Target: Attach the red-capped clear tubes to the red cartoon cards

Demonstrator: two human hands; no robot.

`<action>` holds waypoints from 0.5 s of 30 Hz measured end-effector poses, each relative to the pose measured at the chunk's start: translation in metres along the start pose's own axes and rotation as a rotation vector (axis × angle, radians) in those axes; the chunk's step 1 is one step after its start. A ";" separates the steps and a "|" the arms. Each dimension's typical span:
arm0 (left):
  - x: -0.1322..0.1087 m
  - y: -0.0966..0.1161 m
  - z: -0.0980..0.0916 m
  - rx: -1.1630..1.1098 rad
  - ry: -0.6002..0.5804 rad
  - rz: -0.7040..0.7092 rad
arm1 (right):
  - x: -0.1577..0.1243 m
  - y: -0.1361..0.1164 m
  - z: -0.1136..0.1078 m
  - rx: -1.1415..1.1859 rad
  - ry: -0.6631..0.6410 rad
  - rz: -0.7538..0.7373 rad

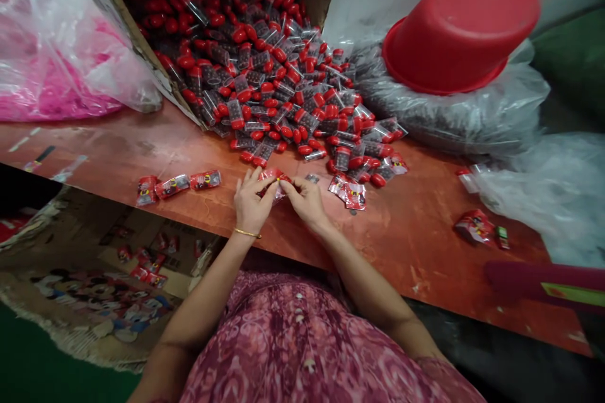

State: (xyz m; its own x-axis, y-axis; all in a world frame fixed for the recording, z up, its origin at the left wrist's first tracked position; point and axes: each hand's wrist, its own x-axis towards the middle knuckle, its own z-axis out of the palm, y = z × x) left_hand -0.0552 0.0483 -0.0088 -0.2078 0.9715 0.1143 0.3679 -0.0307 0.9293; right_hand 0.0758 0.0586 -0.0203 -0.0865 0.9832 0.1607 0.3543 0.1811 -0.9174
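Both hands meet over the front of the table, pinched on one small red printed packet (273, 174). My left hand (253, 200), with a gold bangle at the wrist, grips its left side. Thumb and fingers of my right hand (306, 201) close on its right side; the fingers partly hide it. Just beyond lies a heap of small clear containers with red caps and dark contents (283, 88). Left of my hands sit three red wrapped packs (172, 186) in a row. To the right, some flat red printed wrappers (347, 192) rest near the heap.
The heap spills from a tipped cardboard box (137, 50). A red tub (454, 38) stands upside down on a filled plastic bag (449, 116). Pink-filled clear bags (61, 56) lie left. Below the table edge, an open carton (94, 264) holds several red packs (146, 267).
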 end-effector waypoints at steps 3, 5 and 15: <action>-0.006 0.005 -0.001 -0.282 0.030 -0.209 | -0.001 -0.001 0.005 0.160 0.122 -0.004; -0.010 0.008 -0.002 -0.476 -0.082 -0.433 | -0.005 -0.002 0.008 0.142 0.175 -0.025; -0.006 0.015 0.000 -0.622 0.055 -0.568 | -0.006 0.015 -0.025 -0.297 -0.096 -0.320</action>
State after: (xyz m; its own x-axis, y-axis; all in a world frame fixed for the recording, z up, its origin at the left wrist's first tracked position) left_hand -0.0484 0.0422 0.0045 -0.2602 0.8660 -0.4271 -0.3690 0.3195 0.8728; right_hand 0.1049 0.0564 -0.0259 -0.3166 0.8724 0.3724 0.5463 0.4886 -0.6803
